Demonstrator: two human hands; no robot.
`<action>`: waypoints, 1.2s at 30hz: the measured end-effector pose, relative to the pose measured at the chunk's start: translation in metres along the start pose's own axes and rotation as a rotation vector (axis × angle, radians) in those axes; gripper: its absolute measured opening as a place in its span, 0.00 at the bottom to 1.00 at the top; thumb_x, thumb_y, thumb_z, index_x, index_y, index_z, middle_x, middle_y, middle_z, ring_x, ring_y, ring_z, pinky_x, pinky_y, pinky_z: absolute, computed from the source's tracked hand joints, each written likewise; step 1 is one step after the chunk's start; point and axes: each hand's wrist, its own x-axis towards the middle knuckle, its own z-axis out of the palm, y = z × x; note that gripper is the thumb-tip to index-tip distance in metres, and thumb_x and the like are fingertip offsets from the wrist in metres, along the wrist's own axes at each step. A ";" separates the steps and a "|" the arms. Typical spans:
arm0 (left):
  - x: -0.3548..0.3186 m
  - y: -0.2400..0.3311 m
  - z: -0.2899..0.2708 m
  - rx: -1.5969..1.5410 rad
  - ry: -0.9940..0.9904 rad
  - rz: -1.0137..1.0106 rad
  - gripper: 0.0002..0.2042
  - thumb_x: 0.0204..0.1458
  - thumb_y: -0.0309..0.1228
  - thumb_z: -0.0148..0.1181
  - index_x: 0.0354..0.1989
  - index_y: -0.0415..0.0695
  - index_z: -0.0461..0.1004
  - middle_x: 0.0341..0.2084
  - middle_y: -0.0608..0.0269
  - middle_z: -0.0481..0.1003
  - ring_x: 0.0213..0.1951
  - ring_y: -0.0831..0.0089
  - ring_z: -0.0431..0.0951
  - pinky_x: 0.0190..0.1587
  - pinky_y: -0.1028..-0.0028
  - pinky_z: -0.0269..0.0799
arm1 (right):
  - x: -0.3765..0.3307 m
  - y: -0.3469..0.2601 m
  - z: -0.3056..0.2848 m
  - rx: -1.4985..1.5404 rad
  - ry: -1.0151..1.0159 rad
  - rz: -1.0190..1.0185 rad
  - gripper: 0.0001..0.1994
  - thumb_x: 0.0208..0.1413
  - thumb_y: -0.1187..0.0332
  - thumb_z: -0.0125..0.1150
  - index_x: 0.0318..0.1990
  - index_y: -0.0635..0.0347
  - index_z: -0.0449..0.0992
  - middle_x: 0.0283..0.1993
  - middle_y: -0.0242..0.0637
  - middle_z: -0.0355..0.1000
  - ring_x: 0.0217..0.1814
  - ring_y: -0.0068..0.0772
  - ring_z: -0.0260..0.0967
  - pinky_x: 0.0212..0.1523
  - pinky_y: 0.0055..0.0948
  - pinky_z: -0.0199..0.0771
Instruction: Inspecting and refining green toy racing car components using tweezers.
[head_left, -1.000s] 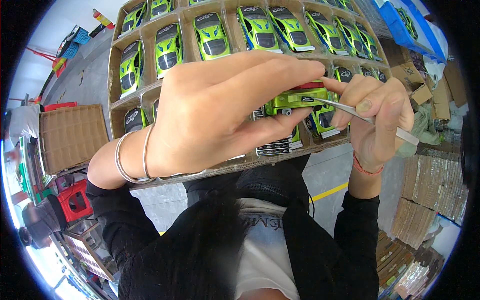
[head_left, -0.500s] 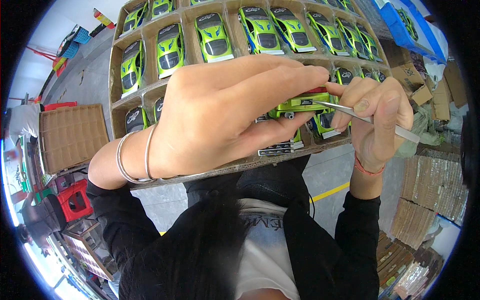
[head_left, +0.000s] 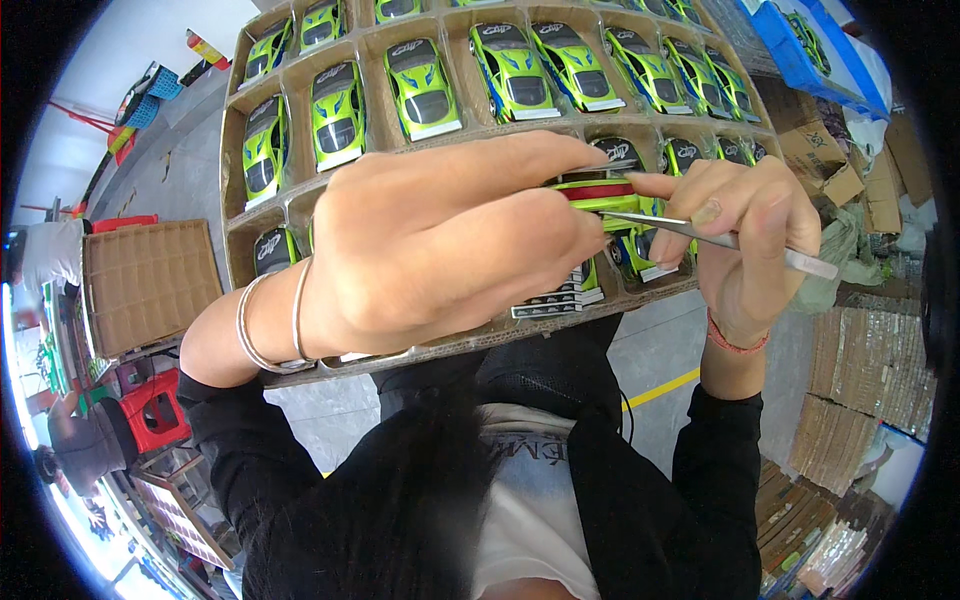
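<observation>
My left hand (head_left: 440, 240) is closed on a green toy car (head_left: 628, 206) with a red strip across its end, and its fingers hide much of the car. Tweezers (head_left: 735, 240) rest in my right hand (head_left: 755, 225), their fine tip touching or nearly touching the car just below the red strip. My right index finger reaches toward the car's edge. Below my left fingers lies a sheet of dark stickers (head_left: 556, 303). Both hands are over a compartmented cardboard tray (head_left: 375, 150) that holds rows of green toy cars (head_left: 418, 88) with black ends.
At the upper right stands a blue bin (head_left: 815, 60). Cardboard boxes (head_left: 815, 150) and stacked cardboard dividers (head_left: 865, 345) line the right side. On the left are another divided tray (head_left: 150, 275), a red stool (head_left: 155, 410) and a person (head_left: 85, 435) at a bench.
The held car has turned, so more of its red strip faces up. My left fingers have shifted across its near side, and the tweezer tip has moved slightly left and down.
</observation>
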 end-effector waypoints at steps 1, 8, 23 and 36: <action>0.002 0.001 -0.004 0.029 -0.023 -0.023 0.14 0.41 0.17 0.72 0.37 0.34 0.76 0.40 0.41 0.79 0.40 0.58 0.83 0.39 0.71 0.81 | 0.001 0.000 -0.004 0.046 0.002 -0.007 0.19 0.71 0.57 0.37 0.32 0.61 0.66 0.23 0.42 0.67 0.21 0.30 0.64 0.50 0.51 0.76; 0.084 -0.084 0.011 0.300 0.265 0.040 0.14 0.49 0.25 0.70 0.45 0.40 0.78 0.37 0.63 0.82 0.39 0.76 0.82 0.44 0.76 0.79 | -0.002 0.007 -0.053 0.119 0.353 0.114 0.20 0.71 0.61 0.41 0.34 0.68 0.73 0.27 0.44 0.74 0.26 0.29 0.72 0.31 0.27 0.74; 0.176 -0.247 0.099 0.602 -0.141 -0.185 0.13 0.50 0.25 0.69 0.44 0.39 0.78 0.38 0.62 0.82 0.40 0.74 0.82 0.46 0.76 0.78 | -0.023 0.035 -0.116 0.115 0.311 0.378 0.17 0.69 0.66 0.47 0.34 0.70 0.76 0.27 0.39 0.74 0.27 0.23 0.70 0.32 0.22 0.70; 0.243 -0.278 0.130 0.279 -0.536 -0.103 0.15 0.44 0.28 0.63 0.42 0.41 0.80 0.38 0.44 0.79 0.42 0.50 0.79 0.45 0.59 0.74 | -0.029 0.044 -0.127 0.244 0.320 0.442 0.18 0.70 0.65 0.46 0.33 0.71 0.75 0.27 0.39 0.74 0.26 0.23 0.70 0.31 0.23 0.70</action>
